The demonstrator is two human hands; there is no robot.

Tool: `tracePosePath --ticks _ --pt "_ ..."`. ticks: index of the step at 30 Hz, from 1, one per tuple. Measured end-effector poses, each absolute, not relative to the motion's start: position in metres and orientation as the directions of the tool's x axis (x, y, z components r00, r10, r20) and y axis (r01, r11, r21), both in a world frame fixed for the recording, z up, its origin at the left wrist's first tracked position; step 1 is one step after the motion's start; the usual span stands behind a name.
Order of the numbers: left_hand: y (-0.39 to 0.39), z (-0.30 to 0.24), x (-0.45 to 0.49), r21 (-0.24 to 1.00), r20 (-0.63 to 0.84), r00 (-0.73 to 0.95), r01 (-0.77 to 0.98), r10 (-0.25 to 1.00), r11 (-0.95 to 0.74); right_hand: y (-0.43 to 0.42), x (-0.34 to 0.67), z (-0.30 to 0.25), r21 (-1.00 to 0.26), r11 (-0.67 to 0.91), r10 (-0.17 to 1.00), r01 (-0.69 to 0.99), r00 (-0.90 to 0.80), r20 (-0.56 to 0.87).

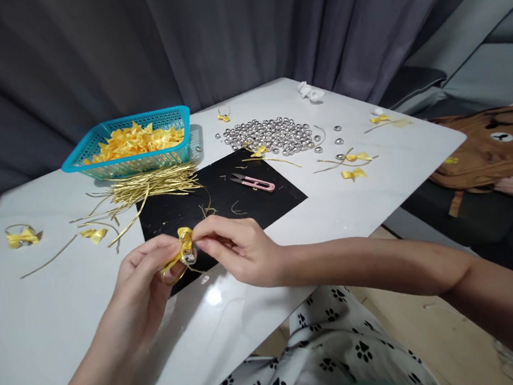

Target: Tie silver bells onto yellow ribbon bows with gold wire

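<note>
Both my hands meet over the near edge of a black mat [258, 207] on the white table [46, 321]. My left hand [145, 282] and my right hand [237, 246] pinch a small yellow ribbon bow [185, 240] with a silver bell and a gold wire tie between their fingertips. Both hands are closed on it. The bell hangs just under the bow, partly hidden by my fingers.
A teal basket [129, 163] of yellow bows stands at the back left, with a bundle of gold wire ties [147, 188] in front of it. A heap of silver bells [273, 135], pink thread snips [255, 183] and loose finished bows [353, 173] lie beyond.
</note>
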State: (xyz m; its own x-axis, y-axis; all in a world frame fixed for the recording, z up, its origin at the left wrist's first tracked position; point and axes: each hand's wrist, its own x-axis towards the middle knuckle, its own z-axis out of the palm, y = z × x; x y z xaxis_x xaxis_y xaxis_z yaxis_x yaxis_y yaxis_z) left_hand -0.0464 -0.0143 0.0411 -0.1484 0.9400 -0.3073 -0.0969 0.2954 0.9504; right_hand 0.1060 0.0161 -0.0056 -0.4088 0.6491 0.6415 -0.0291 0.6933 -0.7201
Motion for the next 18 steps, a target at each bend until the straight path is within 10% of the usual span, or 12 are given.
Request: tracePosePath --ticks 18 --pt "-0.0138 0.0408 -0.0481 0.835 -0.488 -0.052 -0.318 0.871 0.449 0.0079 0.109 0.0027 -0.523 0.852 0.499 -0.004 -0.292 0.816"
